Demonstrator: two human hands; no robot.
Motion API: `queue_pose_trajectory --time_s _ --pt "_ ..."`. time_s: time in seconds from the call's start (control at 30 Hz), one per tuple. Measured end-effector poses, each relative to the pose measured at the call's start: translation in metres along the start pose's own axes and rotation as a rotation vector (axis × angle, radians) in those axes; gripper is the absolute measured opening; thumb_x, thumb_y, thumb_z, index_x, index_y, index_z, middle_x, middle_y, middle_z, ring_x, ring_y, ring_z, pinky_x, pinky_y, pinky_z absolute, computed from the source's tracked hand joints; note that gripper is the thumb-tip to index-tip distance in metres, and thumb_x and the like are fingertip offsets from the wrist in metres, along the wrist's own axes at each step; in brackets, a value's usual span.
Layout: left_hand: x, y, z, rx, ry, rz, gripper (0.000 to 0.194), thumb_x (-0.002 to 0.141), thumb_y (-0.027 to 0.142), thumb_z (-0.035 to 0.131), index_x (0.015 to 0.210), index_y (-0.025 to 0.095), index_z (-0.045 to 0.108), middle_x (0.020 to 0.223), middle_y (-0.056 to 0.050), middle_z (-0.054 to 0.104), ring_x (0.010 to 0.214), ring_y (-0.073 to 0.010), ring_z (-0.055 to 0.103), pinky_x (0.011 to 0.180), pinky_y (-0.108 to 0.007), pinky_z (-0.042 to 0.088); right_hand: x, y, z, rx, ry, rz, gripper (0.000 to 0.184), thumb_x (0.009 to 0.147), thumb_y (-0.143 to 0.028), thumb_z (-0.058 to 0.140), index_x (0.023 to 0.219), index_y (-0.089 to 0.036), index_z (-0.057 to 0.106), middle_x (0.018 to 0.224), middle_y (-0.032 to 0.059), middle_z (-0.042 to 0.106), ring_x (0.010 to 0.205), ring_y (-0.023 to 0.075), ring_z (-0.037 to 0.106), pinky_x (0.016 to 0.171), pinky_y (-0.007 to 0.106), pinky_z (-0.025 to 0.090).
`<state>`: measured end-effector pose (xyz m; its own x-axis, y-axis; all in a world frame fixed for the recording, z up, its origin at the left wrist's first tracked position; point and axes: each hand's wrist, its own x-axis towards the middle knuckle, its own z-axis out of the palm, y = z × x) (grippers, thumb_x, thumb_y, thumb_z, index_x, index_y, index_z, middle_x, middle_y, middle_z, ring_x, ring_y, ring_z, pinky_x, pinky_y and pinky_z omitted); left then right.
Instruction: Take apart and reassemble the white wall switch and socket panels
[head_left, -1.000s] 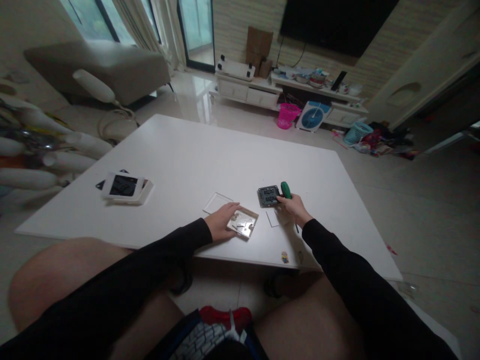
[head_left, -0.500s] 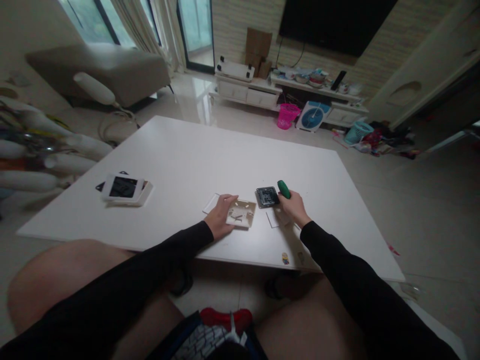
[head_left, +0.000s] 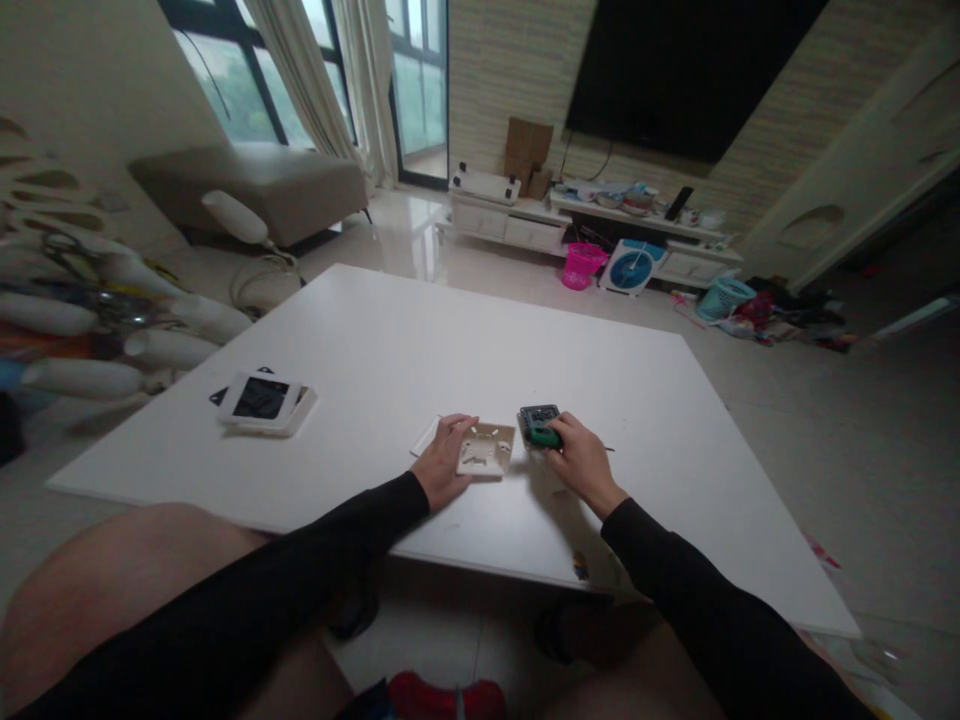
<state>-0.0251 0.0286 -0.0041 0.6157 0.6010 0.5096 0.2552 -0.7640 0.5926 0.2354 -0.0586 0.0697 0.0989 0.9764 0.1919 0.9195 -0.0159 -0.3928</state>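
Note:
My left hand [head_left: 444, 464] is closed on the left side of a white square plastic box [head_left: 489, 452], whose open face is up and shows small loose pieces inside. A screwdriver with a green handle [head_left: 541, 437] is gripped in my right hand [head_left: 583, 458]. Its thin shaft sticks out to the right of the hand. Just beyond and partly under the handle is a square black module [head_left: 539, 413] on the table. A flat white plate [head_left: 425, 436] lies behind my left hand, partly covered by it.
Both hands are over a white table [head_left: 465, 340]. To the left, white frames and a black panel [head_left: 262, 398] are stacked. A small sticker [head_left: 580, 566] marks the near edge. White lamp-like shapes [head_left: 172, 350] crowd the table's left side.
The screwdriver has swung in my right hand: its handle now points left over the black module and its shaft points right. My left hand stays on the box. The view has tilted up.

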Motion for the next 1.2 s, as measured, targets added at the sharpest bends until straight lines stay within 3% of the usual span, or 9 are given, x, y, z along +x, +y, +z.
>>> queue_pose_trajectory --time_s 0.17,0.33,0.5,0.6,0.77,0.93,1.2 --pt "0.000 -0.005 0.002 -0.029 0.008 -0.071 0.108 0.059 -0.001 0.065 0.157 0.023 0.025 0.141 -0.014 0.034 0.129 -0.0334 0.051 0.110 -0.055 0.053 0.001 -0.002 -0.001 0.040 -0.043 -0.098 0.021 0.077 -0.005 0.057 0.086 -0.020 0.067 0.099 0.0052 0.064 0.085 0.0196 0.059 0.073 0.029 0.040" --pt "0.005 0.003 -0.010 -0.062 -0.090 0.007 0.110 0.064 -0.004 0.065 0.160 0.029 0.026 0.150 -0.013 0.034 0.137 -0.0334 0.047 0.116 -0.056 0.048 -0.001 -0.006 -0.002 -0.051 -0.123 -0.170 0.023 0.072 -0.001 0.056 0.082 -0.020 0.064 0.095 0.0049 0.061 0.083 0.0195 0.057 0.071 0.029 0.038" --pt "0.011 0.006 -0.015 -0.152 -0.082 0.044 0.101 0.077 0.015 0.080 0.162 0.030 0.025 0.148 -0.014 0.039 0.138 -0.0335 0.048 0.117 -0.054 0.047 -0.004 -0.011 -0.001 -0.104 -0.189 -0.196 0.023 0.073 -0.002 0.057 0.086 -0.020 0.066 0.098 0.0049 0.062 0.080 0.0181 0.056 0.069 0.029 0.036" --pt "0.013 0.003 -0.014 -0.187 -0.058 0.021 0.105 0.074 0.018 0.083 0.162 0.028 0.025 0.144 -0.014 0.041 0.134 -0.0330 0.050 0.114 -0.055 0.049 -0.004 -0.012 0.000 -0.120 -0.204 -0.201 0.021 0.074 -0.004 0.057 0.086 -0.020 0.066 0.097 0.0046 0.062 0.079 0.0178 0.056 0.068 0.029 0.035" --pt "0.015 -0.004 -0.013 -0.222 -0.010 -0.030 0.101 0.067 0.009 0.080 0.156 0.026 0.035 0.140 -0.013 0.043 0.129 -0.0312 0.052 0.108 -0.055 0.053 -0.005 -0.012 -0.002 -0.141 -0.212 -0.202 0.021 0.076 -0.004 0.057 0.087 -0.020 0.066 0.098 0.0044 0.063 0.078 0.0177 0.057 0.067 0.029 0.034" --pt "0.018 -0.002 -0.020 -0.248 -0.047 -0.105 0.099 0.067 0.010 0.081 0.154 0.025 0.038 0.142 -0.014 0.043 0.127 -0.0303 0.055 0.101 -0.050 0.058 -0.004 -0.011 -0.003 -0.149 -0.212 -0.202 0.022 0.076 -0.003 0.057 0.087 -0.020 0.066 0.098 0.0041 0.063 0.078 0.0170 0.057 0.067 0.029 0.034" --pt "0.021 0.005 -0.026 -0.250 -0.044 -0.100 0.094 0.066 0.012 0.082 0.151 0.024 0.043 0.139 -0.012 0.046 0.125 -0.0296 0.056 0.101 -0.049 0.058 -0.005 -0.011 -0.001 -0.163 -0.217 -0.210 0.021 0.076 -0.004 0.057 0.087 -0.020 0.066 0.098 0.0038 0.063 0.075 0.0160 0.056 0.065 0.029 0.031"
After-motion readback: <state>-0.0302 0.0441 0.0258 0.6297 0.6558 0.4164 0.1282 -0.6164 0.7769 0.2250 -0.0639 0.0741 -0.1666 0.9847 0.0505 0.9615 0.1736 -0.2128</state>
